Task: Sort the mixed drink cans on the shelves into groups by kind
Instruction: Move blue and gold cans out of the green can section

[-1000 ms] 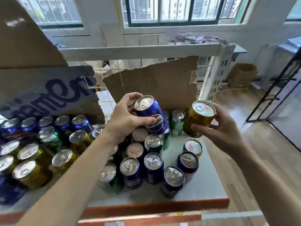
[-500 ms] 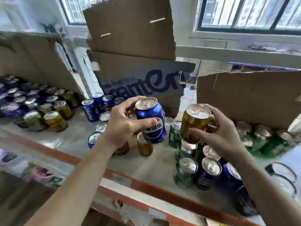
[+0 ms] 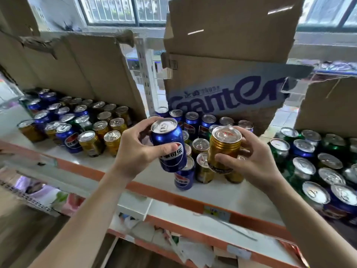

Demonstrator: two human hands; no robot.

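Note:
My left hand (image 3: 133, 149) grips a blue Pepsi can (image 3: 168, 145), held upright above the shelf. My right hand (image 3: 251, 161) grips a gold can (image 3: 224, 147) just to its right, also upright. Both cans hover over the middle section of the white shelf (image 3: 119, 167), where blue and gold cans (image 3: 195, 122) stand in a cluster. The left section holds a mixed group of blue, gold and green cans (image 3: 77, 122). To the right, green and blue cans (image 3: 309, 163) crowd the shelf.
Torn cardboard sheets (image 3: 92, 70) stand behind the cans as dividers, one printed with blue letters (image 3: 228, 97). An orange rail (image 3: 170, 198) edges the shelf front. A lower shelf (image 3: 173, 242) holds paper scraps. Windows run along the back wall.
The view has swung left along the shelf, bringing the left can group into sight. Both hands still hold their cans and have moved left with them, now over the middle section.

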